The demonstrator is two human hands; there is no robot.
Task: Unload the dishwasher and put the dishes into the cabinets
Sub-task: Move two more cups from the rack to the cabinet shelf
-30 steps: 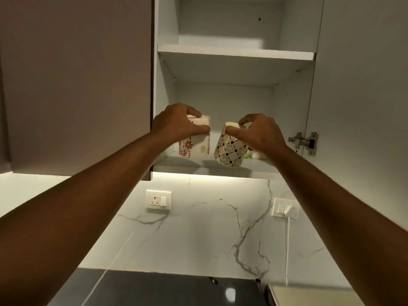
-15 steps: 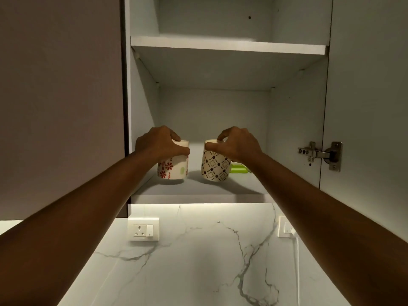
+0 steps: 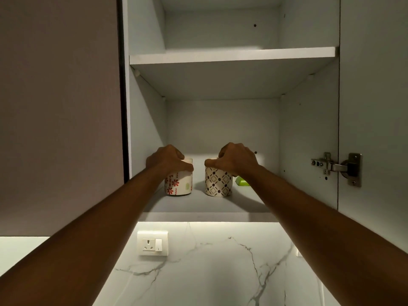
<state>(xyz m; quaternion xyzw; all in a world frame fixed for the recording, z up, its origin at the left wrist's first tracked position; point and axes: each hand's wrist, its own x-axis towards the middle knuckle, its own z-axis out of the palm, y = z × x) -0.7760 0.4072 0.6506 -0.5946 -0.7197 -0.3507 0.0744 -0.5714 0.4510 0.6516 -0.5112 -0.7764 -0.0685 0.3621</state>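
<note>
Two cups set upright on the cabinet's bottom shelf, a hand clasped over each rim.

The cabinet [image 3: 309,133] stood open above a marble wall with a socket [image 3: 152,243]. On its bottom shelf [image 3: 198,205], both cups stood with long axes vertical, apart from each other, directly under the hands. The left hand [image 3: 167,161] grasped the red-flowered cup [image 3: 178,184] from above; the right hand [image 3: 237,159] grasped the diamond-patterned cup [image 3: 218,184], just left of a green thing [image 3: 241,181]. Letting go likely needed only lifting straight up.
</note>
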